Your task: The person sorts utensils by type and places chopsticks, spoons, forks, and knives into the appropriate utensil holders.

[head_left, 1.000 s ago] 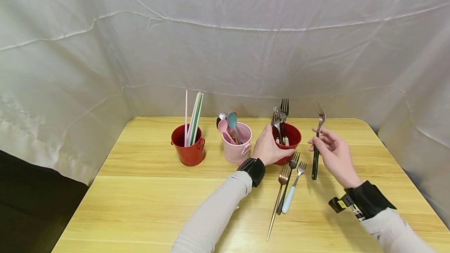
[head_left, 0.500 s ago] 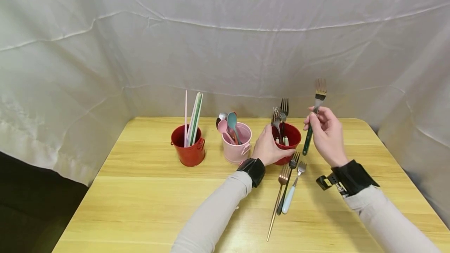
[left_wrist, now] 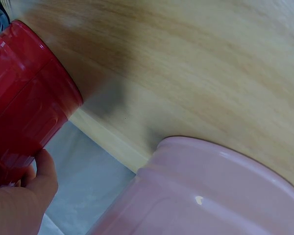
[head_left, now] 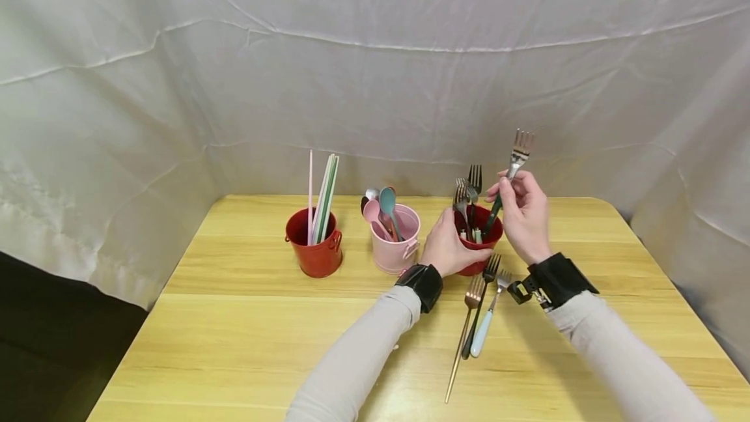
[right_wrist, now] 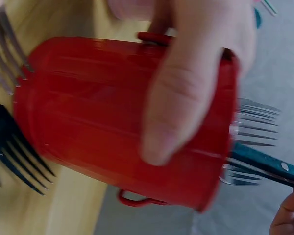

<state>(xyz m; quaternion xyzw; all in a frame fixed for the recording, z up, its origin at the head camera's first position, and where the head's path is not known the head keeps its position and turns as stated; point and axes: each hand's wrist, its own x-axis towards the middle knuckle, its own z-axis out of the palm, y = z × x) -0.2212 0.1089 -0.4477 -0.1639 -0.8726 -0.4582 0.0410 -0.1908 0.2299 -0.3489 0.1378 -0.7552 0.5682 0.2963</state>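
Observation:
My left hand (head_left: 450,247) grips the right-hand red bucket (right_wrist: 88,112) at its side and rim, thumb across the front. Several forks (head_left: 461,199) stand in that bucket, tines up. Above it, my right hand (head_left: 524,217) pinches a fork (head_left: 519,152) with a dark green handle, tines upward. The handle's lower end dips past the rim into the bucket's mouth in the head view. In the right wrist view, the green handle (right_wrist: 264,162) overlaps the bucket's opening beside other tines. The left wrist view shows my left fingers (left_wrist: 45,176) against the red wall.
In front of the bucket lie a copper fork (head_left: 459,344), a black fork (head_left: 479,314) and a fork with a pale blue handle (head_left: 483,331). Left of it stands a pink bucket (head_left: 391,256) of spoons. Farther left, another red bucket (head_left: 319,262) holds chopsticks.
My right hand has lifted the green-handled fork and carried it left, from beside the red bucket to over its mouth. My left hand has stayed on the bucket.

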